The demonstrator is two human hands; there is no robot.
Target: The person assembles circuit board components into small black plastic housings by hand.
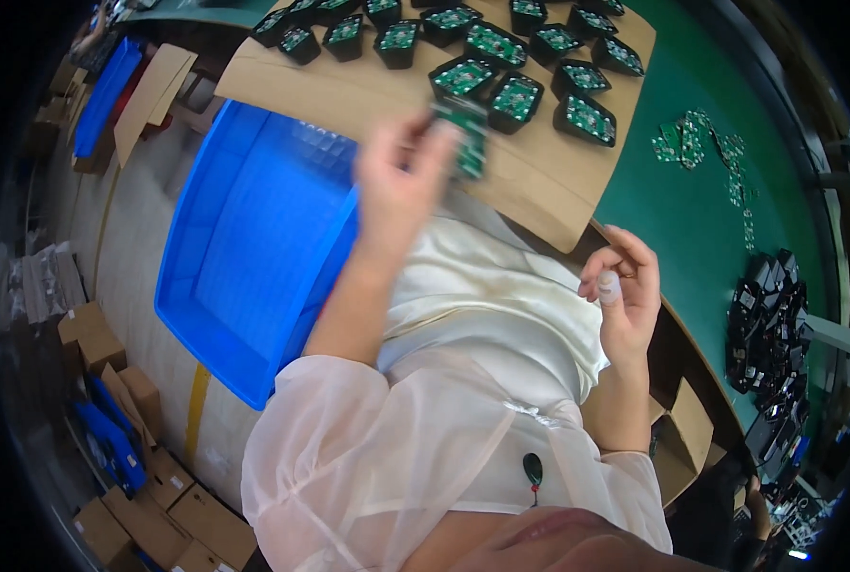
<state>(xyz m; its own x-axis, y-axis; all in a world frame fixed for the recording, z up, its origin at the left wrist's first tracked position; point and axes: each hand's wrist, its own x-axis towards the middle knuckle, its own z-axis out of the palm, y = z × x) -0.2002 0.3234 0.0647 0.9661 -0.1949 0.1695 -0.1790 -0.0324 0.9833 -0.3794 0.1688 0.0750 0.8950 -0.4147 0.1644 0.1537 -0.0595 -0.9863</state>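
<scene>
My left hand (396,186), blurred by motion, grips a green circuit board (468,143) at the near edge of the cardboard sheet; whether a black housing is under this board is too smeared to make out. Beyond it stand several black housings (516,100) with green circuit boards set in their tops, spread over the cardboard sheet (549,181). My right hand (627,296) hovers by the table's edge near my lap. Its fingers are loosely bent and apart from the thumb, which wears a whitish cover; nothing shows in it.
Left of my lap is a large blue bin (253,229) with some clear packaging at its far end. On the green table (673,210) lie loose circuit boards (692,138) and a heap of black parts (768,324). Cardboard boxes (172,500) cover the floor at lower left.
</scene>
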